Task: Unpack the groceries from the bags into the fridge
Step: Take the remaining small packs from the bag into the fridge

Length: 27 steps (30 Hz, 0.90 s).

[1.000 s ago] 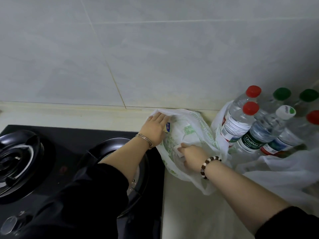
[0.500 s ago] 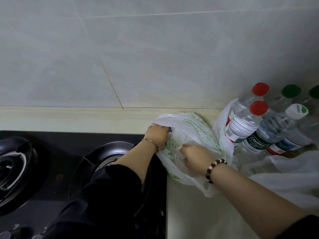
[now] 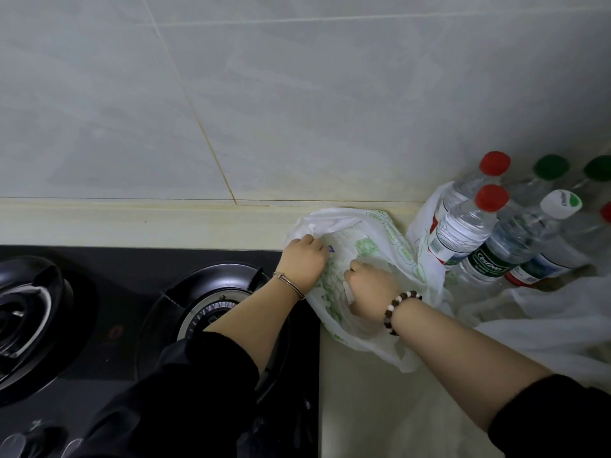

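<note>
My left hand (image 3: pixel 302 263) grips the printed bag (image 3: pixel 393 239) by its rim, just right of the stove (image 3: pixel 139 292). My right hand (image 3: pixel 372 292), farther right, bunches its plastic, perhaps pinching something pale.

Home kitchen: black gas hob (image 3: pixel 125 325) with burners at lower left, pale countertop (image 3: pixel 380 408), tiled wall (image 3: pixel 297 94) across the upper frame.

The bag (image 3: pixel 380 233) is thin, crinkled plastic film, half see-through. The bottles (image 3: pixel 463 226) are clear glossy plastic with smooth caps. The hob (image 3: pixel 132 259) is glossy black glass, the wall tiles (image 3: pixel 297 110) smooth with a soft sheen, the sleeves (image 3: pixel 198 391) matt dark cloth
</note>
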### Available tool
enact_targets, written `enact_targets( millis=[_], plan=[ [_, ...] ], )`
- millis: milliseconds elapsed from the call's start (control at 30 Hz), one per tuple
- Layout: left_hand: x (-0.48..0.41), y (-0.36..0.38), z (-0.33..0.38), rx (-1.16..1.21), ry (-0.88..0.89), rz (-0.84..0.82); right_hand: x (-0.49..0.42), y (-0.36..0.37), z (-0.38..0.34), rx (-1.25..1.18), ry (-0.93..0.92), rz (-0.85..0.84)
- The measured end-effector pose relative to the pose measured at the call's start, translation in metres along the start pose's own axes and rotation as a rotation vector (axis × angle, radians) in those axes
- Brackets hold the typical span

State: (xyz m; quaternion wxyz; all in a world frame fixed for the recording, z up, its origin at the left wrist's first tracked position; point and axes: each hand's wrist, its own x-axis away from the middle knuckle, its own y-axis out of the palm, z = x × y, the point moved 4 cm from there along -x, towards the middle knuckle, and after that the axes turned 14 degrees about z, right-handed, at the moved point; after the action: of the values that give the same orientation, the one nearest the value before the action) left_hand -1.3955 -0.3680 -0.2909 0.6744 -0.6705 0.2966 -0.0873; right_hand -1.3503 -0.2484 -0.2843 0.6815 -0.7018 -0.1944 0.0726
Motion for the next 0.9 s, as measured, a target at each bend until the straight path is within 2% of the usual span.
enact_targets(
  millis=[133,233,300,333,400,467,533,600,733,900],
  plan=[
    [0.004,-0.023,0.005,0.094,-0.018,0.112,0.011,-0.014,0.005,-0.047,0.038,0.028],
    [0.007,-0.045,0.009,0.164,-0.094,0.208,0.019,-0.027,0.005,-0.06,0.063,0.109],
    [0.01,-0.061,0.012,0.223,-0.127,0.215,0.025,-0.038,0.006,-0.173,0.118,0.177],
    [0.012,-0.069,0.012,0.257,-0.174,0.207,0.028,-0.044,0.006,-0.26,0.165,0.201],
    [0.02,-0.084,0.007,0.35,-0.378,0.131,0.035,-0.054,0.008,-0.498,0.279,0.234],
    [0.032,-0.097,0.001,0.545,-0.601,0.087,0.04,-0.062,0.007,-0.846,0.445,0.231],
    [0.046,-0.113,-0.004,0.644,-0.731,0.122,0.044,-0.069,-0.001,-1.189,0.612,0.196],
    [0.064,-0.131,-0.009,0.675,-0.809,0.172,0.048,-0.08,-0.017,-1.393,0.692,0.152],
    [0.116,-0.171,-0.017,0.668,-0.952,0.299,0.054,-0.096,-0.068,-1.528,0.608,0.048],
    [0.216,-0.223,-0.027,0.607,-1.163,0.44,0.066,-0.101,-0.159,-1.527,0.323,-0.12]
  ],
)
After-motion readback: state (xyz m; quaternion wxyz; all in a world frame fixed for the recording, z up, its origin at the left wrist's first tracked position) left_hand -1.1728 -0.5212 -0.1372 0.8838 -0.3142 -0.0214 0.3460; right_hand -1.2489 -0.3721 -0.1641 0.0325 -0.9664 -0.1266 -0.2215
